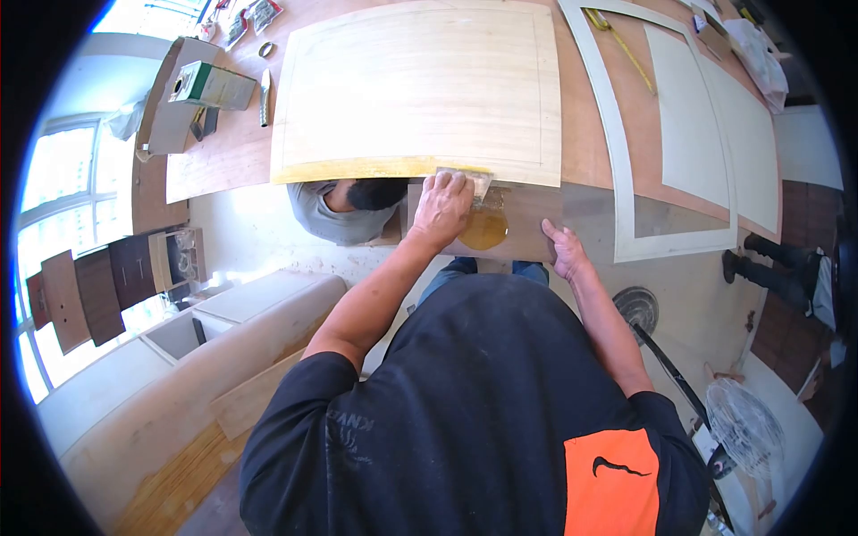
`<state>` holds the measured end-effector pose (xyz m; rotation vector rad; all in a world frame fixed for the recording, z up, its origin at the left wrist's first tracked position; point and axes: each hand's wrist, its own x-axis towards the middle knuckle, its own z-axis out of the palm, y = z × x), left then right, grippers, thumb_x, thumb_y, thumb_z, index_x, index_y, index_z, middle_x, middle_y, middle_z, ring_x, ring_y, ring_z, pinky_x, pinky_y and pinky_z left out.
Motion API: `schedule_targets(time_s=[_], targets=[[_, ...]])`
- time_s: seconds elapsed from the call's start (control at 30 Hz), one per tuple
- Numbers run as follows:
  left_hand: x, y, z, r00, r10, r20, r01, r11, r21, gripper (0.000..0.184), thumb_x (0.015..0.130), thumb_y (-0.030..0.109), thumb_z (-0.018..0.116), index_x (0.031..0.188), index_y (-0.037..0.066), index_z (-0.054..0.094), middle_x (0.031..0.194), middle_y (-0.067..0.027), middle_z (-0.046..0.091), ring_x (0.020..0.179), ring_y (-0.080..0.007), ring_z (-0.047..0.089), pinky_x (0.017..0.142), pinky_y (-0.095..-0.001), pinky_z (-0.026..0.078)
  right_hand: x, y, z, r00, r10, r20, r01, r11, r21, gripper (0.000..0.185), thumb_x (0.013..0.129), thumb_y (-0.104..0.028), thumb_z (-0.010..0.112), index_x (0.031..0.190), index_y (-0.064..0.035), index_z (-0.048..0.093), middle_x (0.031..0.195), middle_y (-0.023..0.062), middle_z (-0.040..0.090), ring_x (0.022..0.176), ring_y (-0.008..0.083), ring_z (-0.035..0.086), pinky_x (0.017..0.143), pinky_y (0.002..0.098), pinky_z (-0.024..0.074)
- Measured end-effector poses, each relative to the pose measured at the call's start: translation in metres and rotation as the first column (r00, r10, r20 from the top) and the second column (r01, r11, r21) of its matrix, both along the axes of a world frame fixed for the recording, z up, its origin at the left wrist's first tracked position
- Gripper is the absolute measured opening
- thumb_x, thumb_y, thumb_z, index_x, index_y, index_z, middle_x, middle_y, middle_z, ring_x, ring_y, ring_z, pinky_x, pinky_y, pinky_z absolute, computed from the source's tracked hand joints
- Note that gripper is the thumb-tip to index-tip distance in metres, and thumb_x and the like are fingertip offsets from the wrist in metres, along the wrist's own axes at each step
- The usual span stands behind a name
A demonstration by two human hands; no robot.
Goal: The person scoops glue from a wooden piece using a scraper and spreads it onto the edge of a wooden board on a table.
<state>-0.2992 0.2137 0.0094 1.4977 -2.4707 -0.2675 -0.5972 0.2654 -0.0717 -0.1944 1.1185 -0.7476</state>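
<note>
My left hand (pixel 444 207) is closed on a flat spreader (pixel 481 181), pressed to the near edge of a pale wood panel (pixel 416 85). A strip of yellow glue (pixel 357 168) runs along that edge to the left of the spreader. My right hand (pixel 565 247) grips the right end of a brownish board (pixel 529 214), thumb on top and the other fingers mostly hidden. On this board, just below the panel's edge, lies a puddle of yellow glue (pixel 483 229) between my hands.
A green-and-white can (pixel 223 87), a knife-like tool (pixel 264 98) and a tape roll (pixel 266 50) sit left on the bench. A white frame (pixel 617 134) and tape measure (pixel 630 62) lie right. Another person (pixel 344 213) is low beside the bench. A fan (pixel 742 424) stands right.
</note>
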Motion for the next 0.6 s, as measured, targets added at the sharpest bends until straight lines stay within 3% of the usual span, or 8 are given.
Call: schedule_targets(time_s=[0.6], targets=[[-0.004,-0.005,-0.018,0.998,0.028,0.057,-0.021,0.991,-0.129,0.042,0.082,0.012,0.060,0.122,0.002,0.059,0.116,-0.0117,0.058,0.108,-0.0310,0.055,0.092,-0.0458,0.043,0.002,0.000,-0.002,0.999,0.021,-0.027,-0.020,0.999,0.039,0.053,0.094,-0.029,0.077,0.134,-0.0011,0.058,0.129,0.0145,0.067,0.117,0.0285,0.065,0.102,0.0481,0.0535]])
